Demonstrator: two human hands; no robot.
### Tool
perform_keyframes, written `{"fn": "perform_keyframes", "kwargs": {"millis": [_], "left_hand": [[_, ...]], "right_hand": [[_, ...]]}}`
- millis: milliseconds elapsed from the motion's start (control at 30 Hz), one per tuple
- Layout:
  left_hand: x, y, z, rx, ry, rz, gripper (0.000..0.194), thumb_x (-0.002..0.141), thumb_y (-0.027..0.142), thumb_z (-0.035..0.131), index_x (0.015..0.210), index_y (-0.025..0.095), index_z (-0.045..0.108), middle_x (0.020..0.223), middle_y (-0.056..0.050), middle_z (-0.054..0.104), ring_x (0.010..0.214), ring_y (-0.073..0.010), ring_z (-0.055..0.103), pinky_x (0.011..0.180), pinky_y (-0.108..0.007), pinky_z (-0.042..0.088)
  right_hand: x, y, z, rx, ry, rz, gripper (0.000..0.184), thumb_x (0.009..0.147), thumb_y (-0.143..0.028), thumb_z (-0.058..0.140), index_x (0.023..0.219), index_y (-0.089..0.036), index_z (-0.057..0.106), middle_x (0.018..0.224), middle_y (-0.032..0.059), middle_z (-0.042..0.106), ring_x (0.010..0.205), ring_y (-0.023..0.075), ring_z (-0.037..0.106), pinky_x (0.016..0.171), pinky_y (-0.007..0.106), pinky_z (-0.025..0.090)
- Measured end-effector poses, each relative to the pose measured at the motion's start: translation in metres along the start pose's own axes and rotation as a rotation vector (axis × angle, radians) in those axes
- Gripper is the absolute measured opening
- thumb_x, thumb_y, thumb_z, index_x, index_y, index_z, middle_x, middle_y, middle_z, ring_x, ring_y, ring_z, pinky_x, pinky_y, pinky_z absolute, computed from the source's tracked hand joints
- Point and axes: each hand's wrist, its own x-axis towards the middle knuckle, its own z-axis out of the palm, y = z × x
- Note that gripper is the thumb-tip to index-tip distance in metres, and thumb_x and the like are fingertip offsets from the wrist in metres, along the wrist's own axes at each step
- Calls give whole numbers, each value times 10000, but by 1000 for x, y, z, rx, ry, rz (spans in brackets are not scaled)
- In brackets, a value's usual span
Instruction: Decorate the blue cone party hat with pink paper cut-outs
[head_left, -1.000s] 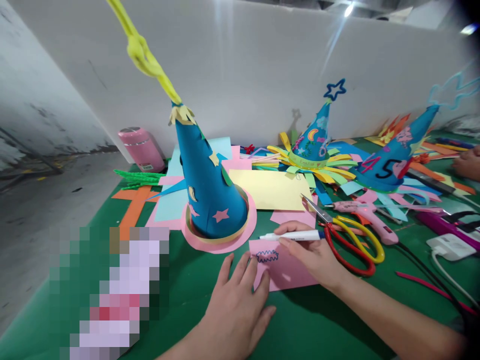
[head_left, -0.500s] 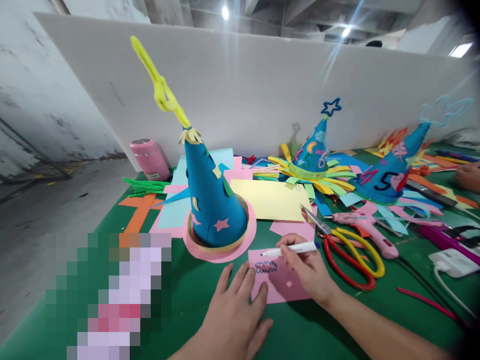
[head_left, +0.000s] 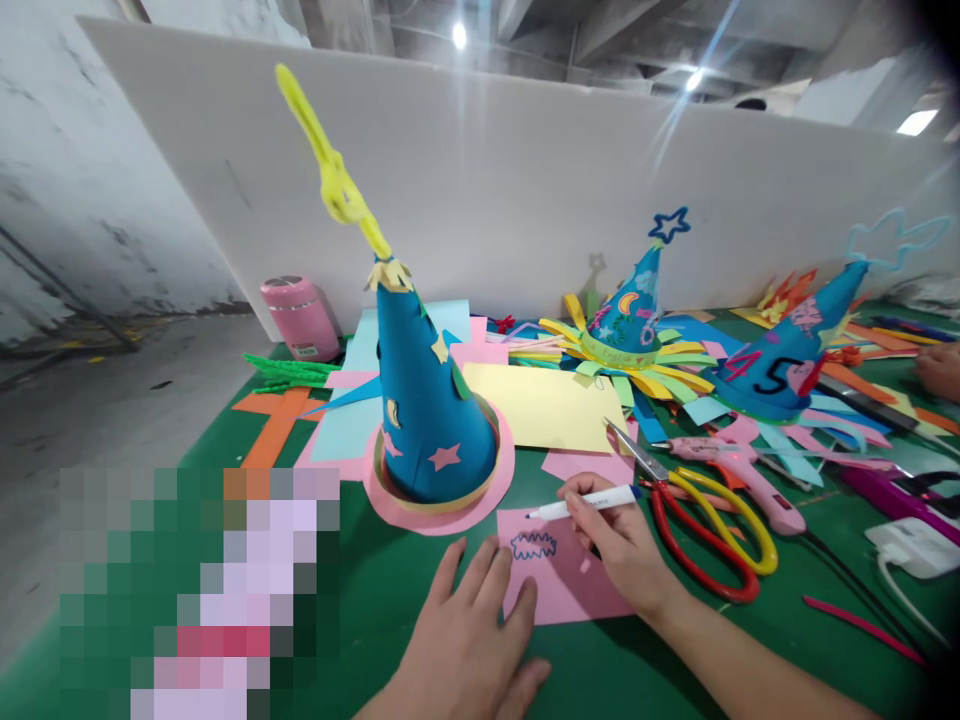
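My right hand (head_left: 611, 535) pinches a white marker (head_left: 581, 502), its dark tip just above the upper part of a pink paper sheet (head_left: 555, 590). A wavy, jagged-edged outline in dark blue is drawn on that sheet. My left hand (head_left: 476, 620) lies with its fingers spread at the sheet's left edge, its fingertips partly on the paper. Beyond the left hand stands a blue paper cone hat (head_left: 427, 400) with a pink brim, pink stars and a yellow pipe-cleaner top. Scissors (head_left: 705, 510) with red and yellow handles lie just right of my right hand.
A pink glue gun (head_left: 739, 470) and a white adapter (head_left: 915, 547) with cords lie to the right. Two more decorated hats stand behind. A pink flask (head_left: 301, 318) is at the back left. Yellow paper (head_left: 540, 405) lies mid-table. Another person's hand (head_left: 941, 370) shows at the far right.
The view has shifted slightly. The marker stays in my right hand, near the top of the pink sheet, and the outline looks the same. My left hand keeps its place by the sheet.
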Motion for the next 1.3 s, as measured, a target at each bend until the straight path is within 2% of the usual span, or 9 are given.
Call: {"fn": "perform_keyframes", "kwargs": {"millis": [133, 267, 533, 767, 1000, 1300], "left_hand": [[4, 3, -19, -54, -93, -31, 416, 828, 450, 358, 1153, 218, 477, 1166, -131, 534, 1126, -316, 417, 900, -517, 282], [7, 4, -28, -80, -158, -38, 431, 847, 450, 313, 1154, 193, 471, 1169, -141, 532, 1130, -320, 416, 894, -524, 299], [5, 1, -20, -67, -124, -11, 422, 838, 449, 317, 1110, 188, 506, 1153, -141, 543, 1117, -324, 421, 884, -530, 293], [5, 0, -14, -56, -89, -11, 398, 826, 429, 357, 1113, 199, 509, 1140, -127, 544, 1118, -315, 412, 897, -512, 268], [5, 1, -11, -52, -70, -3, 390, 825, 437, 352, 1095, 212, 519, 1143, -120, 543, 1132, -313, 396, 901, -506, 243], [5, 1, -13, -51, -104, 0, 408, 828, 438, 341, 1097, 193, 526, 1134, -139, 548, 1119, -318, 406, 892, -514, 261]], "right_hand": [[-1, 2, -1, -32, -11, -6, 167, 821, -374, 478, 811, -207, 478, 530, -67, 330, 449, 75, 300, 359, 146, 325], [-2, 5, -3, -59, -24, -18, 174, 828, -361, 475, 759, -202, 465, 527, -68, 336, 440, 67, 306, 362, 148, 315], [-4, 0, 0, -141, -91, -39, 154, 843, -328, 464, 765, -195, 457, 507, -71, 414, 413, 61, 393, 400, 177, 310], [-5, -5, 1, -254, -99, -53, 155, 839, -309, 465, 748, -184, 474, 488, -72, 383, 421, 70, 348, 401, 196, 260], [-3, 0, 0, -289, -103, -86, 124, 833, -288, 477, 760, -188, 484, 569, -49, 445, 479, 74, 405, 437, 189, 316], [-3, -9, 2, -290, -125, -44, 101, 828, -260, 484, 760, -186, 484, 538, -56, 432, 462, 75, 413, 433, 191, 333]]}}
